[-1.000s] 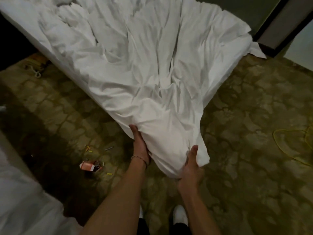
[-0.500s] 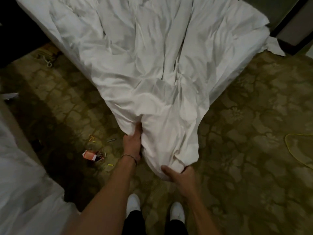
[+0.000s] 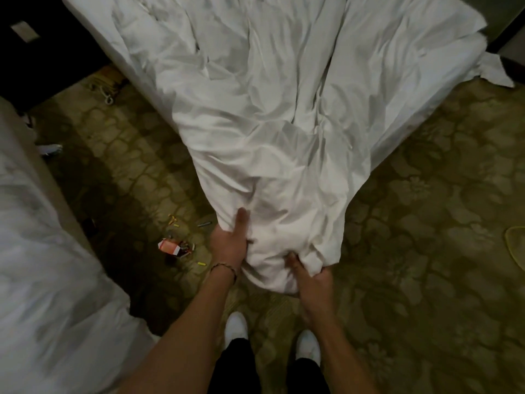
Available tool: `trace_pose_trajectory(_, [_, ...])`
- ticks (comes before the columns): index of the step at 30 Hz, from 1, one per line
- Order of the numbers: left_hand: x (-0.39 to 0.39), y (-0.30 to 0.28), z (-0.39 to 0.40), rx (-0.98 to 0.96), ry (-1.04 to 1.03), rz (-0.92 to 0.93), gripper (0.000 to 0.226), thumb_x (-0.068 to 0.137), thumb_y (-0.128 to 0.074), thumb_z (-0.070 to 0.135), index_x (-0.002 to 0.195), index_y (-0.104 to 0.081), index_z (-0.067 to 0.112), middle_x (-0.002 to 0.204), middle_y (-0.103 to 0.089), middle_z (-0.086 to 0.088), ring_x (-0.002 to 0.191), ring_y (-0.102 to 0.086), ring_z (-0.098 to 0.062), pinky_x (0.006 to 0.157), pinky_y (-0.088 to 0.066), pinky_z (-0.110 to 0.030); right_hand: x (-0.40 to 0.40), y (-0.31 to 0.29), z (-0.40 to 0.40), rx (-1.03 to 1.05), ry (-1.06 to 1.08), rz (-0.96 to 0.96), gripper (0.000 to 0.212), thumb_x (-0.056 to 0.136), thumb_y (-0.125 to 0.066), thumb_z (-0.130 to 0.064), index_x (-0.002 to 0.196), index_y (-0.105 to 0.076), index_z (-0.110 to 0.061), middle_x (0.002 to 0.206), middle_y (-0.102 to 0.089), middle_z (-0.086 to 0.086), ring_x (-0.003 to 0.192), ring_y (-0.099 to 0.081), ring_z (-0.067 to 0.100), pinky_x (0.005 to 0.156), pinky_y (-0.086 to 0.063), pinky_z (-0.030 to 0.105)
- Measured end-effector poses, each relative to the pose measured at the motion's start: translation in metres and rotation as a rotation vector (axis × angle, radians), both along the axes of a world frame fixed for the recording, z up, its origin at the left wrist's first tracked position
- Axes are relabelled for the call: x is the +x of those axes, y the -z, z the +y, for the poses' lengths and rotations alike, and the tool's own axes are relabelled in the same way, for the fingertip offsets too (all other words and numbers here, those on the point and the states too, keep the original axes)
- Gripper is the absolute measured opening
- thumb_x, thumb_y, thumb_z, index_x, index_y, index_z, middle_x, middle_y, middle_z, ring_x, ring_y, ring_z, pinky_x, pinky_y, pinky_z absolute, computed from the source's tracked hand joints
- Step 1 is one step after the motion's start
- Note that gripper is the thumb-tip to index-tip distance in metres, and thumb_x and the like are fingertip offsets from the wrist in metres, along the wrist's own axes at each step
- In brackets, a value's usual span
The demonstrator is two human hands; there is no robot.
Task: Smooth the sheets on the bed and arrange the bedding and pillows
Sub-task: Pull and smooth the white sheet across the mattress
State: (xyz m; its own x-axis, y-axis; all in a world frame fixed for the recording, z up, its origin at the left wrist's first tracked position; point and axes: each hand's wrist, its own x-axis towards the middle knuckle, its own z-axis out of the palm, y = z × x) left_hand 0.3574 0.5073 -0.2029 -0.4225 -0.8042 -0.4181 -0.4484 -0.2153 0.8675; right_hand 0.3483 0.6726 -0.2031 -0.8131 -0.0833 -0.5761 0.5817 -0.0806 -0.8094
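- White bedding (image 3: 284, 123), heavily creased, spills off the foot corner of the bed (image 3: 93, 32) and hangs to the patterned carpet (image 3: 426, 251), gathered into one bunch.
- Left hand (image 3: 230, 240) holds that bunch with its grip clamped on the cloth, thumb pressed up the fold; right hand (image 3: 312, 280) clutches the lowest tip from beneath, fingers curled into it.
- Step in hand appears to be hauling the cover toward the foot before spreading; next, it likely calls for separating the corners and pulling them wide apart along the bed's edges.
- Against half a second ago, the bunch sits lower and nearer the white shoes (image 3: 235, 325), and the right hand has closed further around the tip.
- Scattered litter (image 3: 173, 247) lies on the carpet left of the hands.
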Motion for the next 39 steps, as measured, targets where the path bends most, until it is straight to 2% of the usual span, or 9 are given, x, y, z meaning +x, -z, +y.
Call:
trace_pose_trajectory(2, [0.008, -0.001, 0.001, -0.003, 0.037, -0.018, 0.048, 0.076, -0.067, 0.064, 0.104, -0.068, 0.025, 0.095, -0.07, 0.012, 0.084, -0.066, 0.003, 0.067, -0.049, -0.015, 0.004, 0.001, -0.001, -0.067, 0.095, -0.071, 0.068, 0.055, -0.095, -0.04, 0.114, -0.066, -0.026, 0.114, -0.072, -0.004, 0.108, -0.068, 0.018, 0.098, -0.053, 0.048])
trace_pose_trajectory(8, [0.027, 0.009, 0.021, -0.055, 0.058, -0.119, 0.071, 0.073, -0.065, 0.07, 0.116, -0.066, 0.013, 0.108, -0.07, 0.001, 0.096, -0.065, -0.014, 0.074, -0.049, -0.023, 0.015, 0.002, 0.009, -0.066, 0.188, -0.152, 0.072, 0.055, -0.091, -0.034, 0.121, -0.062, -0.03, 0.121, -0.068, 0.001, 0.108, -0.066, 0.023, 0.095, -0.053, 0.053])
trace_pose_trajectory(10, [0.032, 0.013, 0.031, -0.03, 0.052, -0.147, 0.068, 0.074, -0.068, 0.068, 0.113, -0.062, 0.012, 0.107, -0.068, 0.002, 0.097, -0.064, -0.016, 0.08, -0.051, -0.03, 0.016, 0.005, 0.019, -0.06, 0.17, -0.159, 0.066, 0.054, -0.091, -0.037, 0.114, -0.063, -0.038, 0.12, -0.068, 0.001, 0.108, -0.066, 0.025, 0.095, -0.053, 0.055])
trace_pose_trajectory(13, [0.036, 0.016, 0.046, -0.018, 0.06, -0.189, 0.055, 0.079, -0.071, 0.059, 0.105, -0.058, 0.012, 0.095, -0.063, 0.006, 0.091, -0.061, -0.016, 0.07, -0.045, -0.029, 0.018, 0.009, 0.036, -0.02, 0.165, -0.165, 0.056, 0.056, -0.088, -0.035, 0.105, -0.061, -0.042, 0.119, -0.066, 0.003, 0.107, -0.065, 0.026, 0.094, -0.053, 0.055])
trace_pose_trajectory(16, [0.038, 0.022, 0.061, -0.019, 0.065, -0.225, 0.052, 0.08, -0.071, 0.059, 0.102, -0.057, 0.014, 0.092, -0.06, 0.006, 0.09, -0.059, -0.018, 0.076, -0.045, -0.031, 0.021, 0.014, 0.052, 0.045, 0.151, -0.142, 0.058, 0.062, -0.089, -0.037, 0.111, -0.059, -0.036, 0.126, -0.061, 0.002, 0.112, -0.061, 0.026, 0.099, -0.05, 0.053])
trace_pose_trajectory(20, [0.04, 0.032, 0.075, 0.01, 0.09, -0.233, 0.061, 0.076, -0.07, 0.066, 0.107, -0.059, 0.014, 0.103, -0.066, 0.001, 0.097, -0.064, -0.021, 0.086, -0.053, -0.038, 0.022, 0.026, 0.073, 0.056, 0.155, -0.126, 0.07, 0.081, -0.08, -0.018, 0.141, -0.045, -0.024, 0.127, -0.05, 0.002, 0.121, -0.053, 0.028, 0.107, -0.044, 0.05])
trace_pose_trajectory(28, [0.03, 0.039, 0.072, 0.038, 0.092, -0.267, 0.061, 0.079, -0.072, 0.059, 0.111, -0.057, 0.01, 0.114, -0.066, -0.009, 0.106, -0.063, -0.028, 0.083, -0.046, -0.032, 0.014, 0.022, 0.077, 0.157, 0.041, -0.123, 0.066, 0.084, -0.077, -0.017, 0.142, -0.046, -0.008, 0.122, -0.049, 0.004, 0.111, -0.047, 0.016, 0.094, -0.036, 0.026])
trace_pose_trajectory(35, [0.02, 0.041, 0.058, 0.052, 0.16, -0.322, 0.062, 0.079, -0.07, 0.062, 0.109, -0.052, 0.011, 0.112, -0.064, -0.008, 0.1, -0.061, -0.025, 0.085, -0.048, -0.035, 0.006, 0.029, 0.07, 0.308, -0.063, -0.147, 0.071, 0.079, -0.082, -0.023, 0.138, -0.048, -0.006, 0.123, -0.053, 0.006, 0.113, -0.052, 0.022, 0.096, -0.038, 0.028])
trace_pose_trajectory(39, [0.023, 0.043, 0.058, 0.094, 0.187, -0.328, 0.067, 0.077, -0.072, 0.061, 0.117, -0.051, 0.011, 0.12, -0.064, -0.007, 0.11, -0.062, -0.027, 0.094, -0.051, -0.04, 0.001, 0.037, 0.069, 0.353, -0.101, -0.227, 0.085, 0.075, -0.085, -0.026, 0.145, -0.041, -0.005, 0.146, -0.046, 0.016, 0.131, -0.046, 0.032, 0.106, -0.037, 0.035])
